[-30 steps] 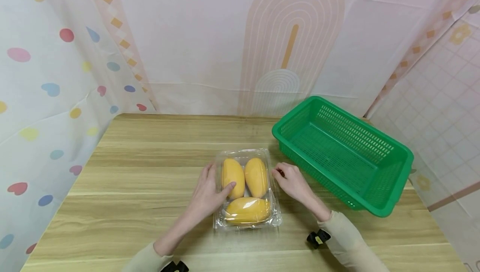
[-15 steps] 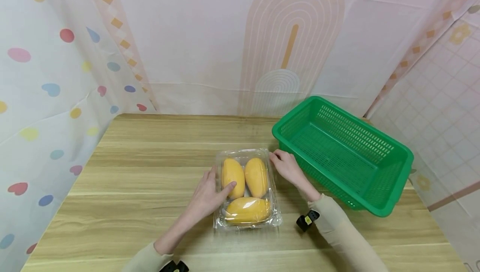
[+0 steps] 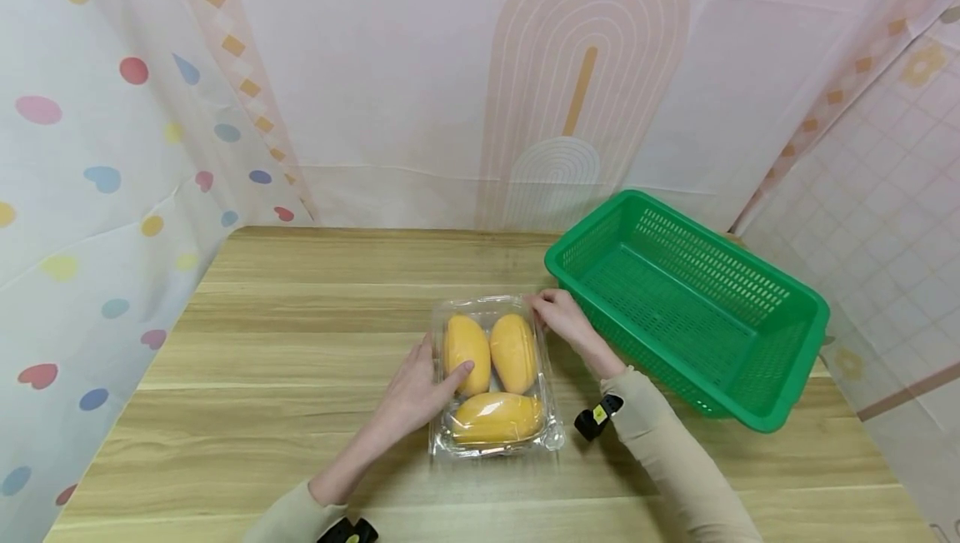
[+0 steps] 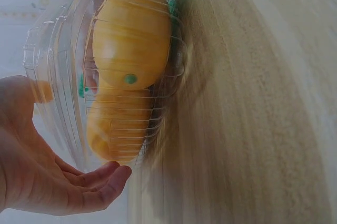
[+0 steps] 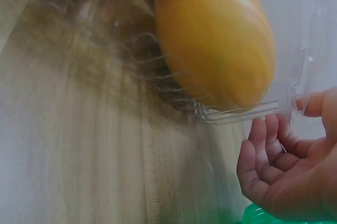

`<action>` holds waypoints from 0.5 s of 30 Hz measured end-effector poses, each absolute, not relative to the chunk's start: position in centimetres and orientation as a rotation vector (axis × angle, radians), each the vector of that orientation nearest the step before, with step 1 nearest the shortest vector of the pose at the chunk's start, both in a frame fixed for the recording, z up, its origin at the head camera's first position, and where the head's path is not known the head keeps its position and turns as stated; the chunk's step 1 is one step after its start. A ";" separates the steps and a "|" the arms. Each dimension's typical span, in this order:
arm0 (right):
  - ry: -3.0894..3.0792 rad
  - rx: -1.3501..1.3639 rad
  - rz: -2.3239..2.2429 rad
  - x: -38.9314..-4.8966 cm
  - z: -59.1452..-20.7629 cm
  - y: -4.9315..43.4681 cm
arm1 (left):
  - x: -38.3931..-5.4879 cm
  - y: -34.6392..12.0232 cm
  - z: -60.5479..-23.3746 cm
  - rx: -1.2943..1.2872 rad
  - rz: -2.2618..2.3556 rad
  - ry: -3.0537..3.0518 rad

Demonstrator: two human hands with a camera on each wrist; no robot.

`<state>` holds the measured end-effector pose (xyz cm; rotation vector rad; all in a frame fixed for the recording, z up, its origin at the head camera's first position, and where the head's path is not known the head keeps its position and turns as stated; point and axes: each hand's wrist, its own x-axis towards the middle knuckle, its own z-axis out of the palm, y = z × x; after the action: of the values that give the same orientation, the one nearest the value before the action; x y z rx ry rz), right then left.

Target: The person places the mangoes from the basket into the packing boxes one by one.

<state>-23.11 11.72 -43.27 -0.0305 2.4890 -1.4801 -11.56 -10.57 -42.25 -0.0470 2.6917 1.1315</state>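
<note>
A clear plastic clamshell box lies on the wooden table with three yellow mangoes inside. Two mangoes stand side by side toward the far end, and one mango lies crosswise at the near end. My left hand holds the box's left side, its thumb over the lid and its fingers along the side wall. At the far right corner, my right hand pinches the rim between thumb and index finger. The right wrist view shows the other fingers curled below that rim.
Behind and right of the box, a green perforated plastic basket stands at an angle, close to my right hand. Patterned cloth hangs behind the wooden table and along both sides.
My right hand has moved away from me and left along the box's right side to its far corner, and now pinches the rim. The left hand and the box stay in place.
</note>
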 end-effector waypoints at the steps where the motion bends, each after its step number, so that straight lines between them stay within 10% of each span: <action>1: 2.481 -0.030 -1.488 -23.2 -43.3 11.7 | -11.6 -10.5 -42.2 -0.046 1.129 2.688; 15: 2.429 -0.037 -1.528 -23.1 -43.1 11.9 | -11.5 -10.1 -42.1 -0.013 1.162 2.712</action>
<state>-23.15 11.89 -43.11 -0.0366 2.4288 -1.5285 -11.51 -10.11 -42.12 -0.0127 2.7120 1.1623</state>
